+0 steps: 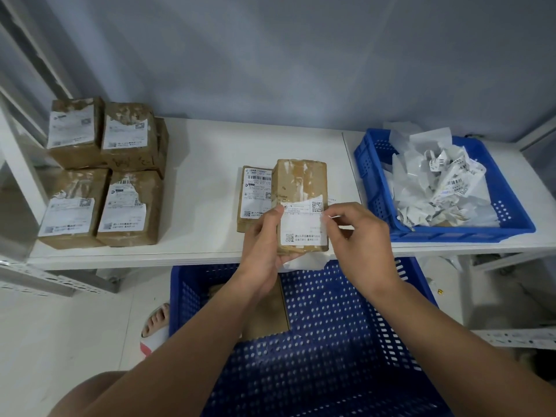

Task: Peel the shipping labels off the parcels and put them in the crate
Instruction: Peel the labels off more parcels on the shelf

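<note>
Closest in, the large blue perforated plastic crate (331, 341) sits on the floor under the front edge of the white shelf board (210, 152), and a plain brown cardboard box (264, 314) lies flat inside it near the far wall. Both bare forearms reach across that crate. Up at the shelf's front edge, the left hand (264, 239) grips the brown tape-wrapped cardboard parcel (301, 182) from its left side, fingers curled behind, thumb on the face. The right hand (358, 233) pinches the right edge of the white printed shipping label (302, 228), thumb against forefinger; that label covers the lower half of the parcel's face. A white scrap of paper (304, 261) pokes out beneath the parcel. Just behind and to the left, partly covered, a second labelled brown parcel (254, 191) lies flat on the shelf. Over at the left end stands a stack of brown parcels with torn white labels (102, 173), two layers high. At the right end, the smaller blue perforated crate (373, 176) holds a heap of crumpled white peeled labels (445, 188). Left of the big crate, a sandalled foot (156, 323) stands on the pale floor.
</note>
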